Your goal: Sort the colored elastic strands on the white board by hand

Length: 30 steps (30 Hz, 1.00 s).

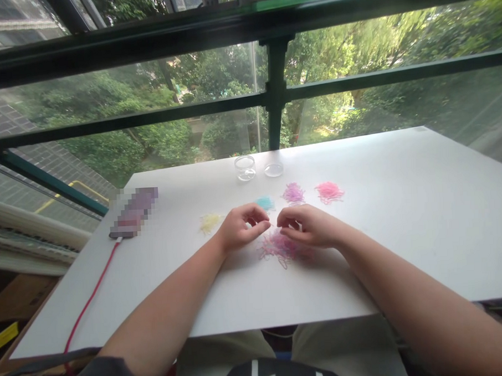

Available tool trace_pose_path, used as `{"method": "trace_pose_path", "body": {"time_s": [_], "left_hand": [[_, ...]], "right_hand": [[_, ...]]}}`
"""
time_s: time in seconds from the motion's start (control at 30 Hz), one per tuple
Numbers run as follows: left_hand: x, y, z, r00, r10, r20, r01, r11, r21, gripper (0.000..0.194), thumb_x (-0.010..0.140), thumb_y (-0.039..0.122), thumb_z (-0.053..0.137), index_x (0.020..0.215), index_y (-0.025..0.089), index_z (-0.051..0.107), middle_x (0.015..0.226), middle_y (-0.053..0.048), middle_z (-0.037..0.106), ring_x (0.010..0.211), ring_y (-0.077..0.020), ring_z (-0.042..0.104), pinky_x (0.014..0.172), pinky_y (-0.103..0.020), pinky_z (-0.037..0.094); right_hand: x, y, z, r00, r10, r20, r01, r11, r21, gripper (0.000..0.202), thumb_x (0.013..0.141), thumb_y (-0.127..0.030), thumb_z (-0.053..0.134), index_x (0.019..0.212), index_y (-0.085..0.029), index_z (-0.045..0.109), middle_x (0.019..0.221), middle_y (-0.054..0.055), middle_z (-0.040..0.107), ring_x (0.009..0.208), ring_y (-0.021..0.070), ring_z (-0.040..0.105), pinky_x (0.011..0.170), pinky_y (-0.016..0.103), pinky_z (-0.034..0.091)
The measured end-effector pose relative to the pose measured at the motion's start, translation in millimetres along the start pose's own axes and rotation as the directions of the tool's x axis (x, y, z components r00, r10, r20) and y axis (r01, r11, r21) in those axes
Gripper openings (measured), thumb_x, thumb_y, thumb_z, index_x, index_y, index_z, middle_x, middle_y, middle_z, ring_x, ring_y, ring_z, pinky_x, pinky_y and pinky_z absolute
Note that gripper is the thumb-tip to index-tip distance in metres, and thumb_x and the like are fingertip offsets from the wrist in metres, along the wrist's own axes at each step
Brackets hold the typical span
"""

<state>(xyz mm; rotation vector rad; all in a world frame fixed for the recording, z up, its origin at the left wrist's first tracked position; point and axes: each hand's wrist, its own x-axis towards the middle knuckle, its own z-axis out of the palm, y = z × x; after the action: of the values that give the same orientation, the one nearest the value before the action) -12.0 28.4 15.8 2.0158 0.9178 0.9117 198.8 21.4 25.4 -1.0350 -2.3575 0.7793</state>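
Over the front pile of mixed pink and purple rubber bands (278, 248), both hands are close together. My left hand (245, 226) has its thumb and index finger drawn to a pinch; a tiny pinkish bit shows at the tips, too small to name. Facing it, my right hand (305, 224) has curled fingers near the thumb, and what they hold, if anything, is hidden. Sorted small piles lie beyond: yellow bands (210, 222) beside the left wrist, blue bands (265, 203) just behind the left fingers, purple bands (293, 192) and pink bands (329, 192) behind the right hand.
A clear round container (245, 169) and its clear lid (274, 170) stand near the back edge of the white table (401, 203). On the left lies a blurred-out phone (134, 212) with a red cable (91, 297) running off the front edge. Windows border the back.
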Motion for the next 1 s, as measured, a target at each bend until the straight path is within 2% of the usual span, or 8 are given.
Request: {"method": "trace_pose_path", "body": {"time_s": [0.2, 0.43, 0.6, 1.0], "left_hand": [[0, -2, -0.2, 1.0, -0.017, 0.023, 0.018, 0.998, -0.061, 0.017, 0.073, 0.029, 0.063, 0.076, 0.012, 0.061, 0.071, -0.005, 0.062, 0.064, -0.0112, 0.057, 0.061, -0.023, 0.047], [0, -2, -0.6, 0.996, 0.051, 0.076, -0.049, 0.998, -0.026, 0.012, 0.073, 0.024, 0.062, 0.076, 0.013, 0.063, 0.074, -0.006, 0.064, 0.066, -0.0115, 0.057, 0.062, -0.024, 0.046], [1, -2, -0.8, 0.995, 0.08, 0.067, -0.08, 0.997, 0.0, 0.012, 0.073, 0.025, 0.063, 0.075, 0.014, 0.063, 0.073, -0.005, 0.065, 0.066, -0.0115, 0.056, 0.063, -0.024, 0.045], [1, 0, -2.5, 0.997, 0.046, 0.059, -0.049, 0.998, 0.049, 0.011, 0.074, 0.024, 0.059, 0.075, 0.014, 0.063, 0.072, -0.004, 0.064, 0.064, -0.0101, 0.054, 0.061, -0.023, 0.042]], "right_hand": [[0, -3, 1, 1.0, 0.015, -0.019, -0.016, 0.998, -0.057, 0.011, 0.072, -0.023, 0.057, 0.081, -0.017, 0.058, 0.062, -0.002, 0.053, 0.053, 0.0072, 0.043, 0.052, 0.02, 0.031], [3, -3, 6, 1.0, 0.003, -0.027, -0.001, 0.998, 0.061, 0.011, 0.074, -0.024, 0.056, 0.078, -0.015, 0.06, 0.058, -0.002, 0.05, 0.052, 0.0069, 0.041, 0.051, 0.019, 0.03], [4, -4, 10, 0.999, -0.002, -0.044, 0.006, 0.995, 0.104, 0.009, 0.076, -0.023, 0.054, 0.077, -0.016, 0.059, 0.058, -0.003, 0.05, 0.052, 0.007, 0.04, 0.05, 0.019, 0.031], [6, -1, 8, 0.993, -0.064, -0.097, 0.069, 0.997, 0.046, 0.009, 0.076, -0.021, 0.055, 0.071, -0.016, 0.061, 0.059, -0.001, 0.054, 0.054, 0.0081, 0.042, 0.054, 0.02, 0.033]]}}
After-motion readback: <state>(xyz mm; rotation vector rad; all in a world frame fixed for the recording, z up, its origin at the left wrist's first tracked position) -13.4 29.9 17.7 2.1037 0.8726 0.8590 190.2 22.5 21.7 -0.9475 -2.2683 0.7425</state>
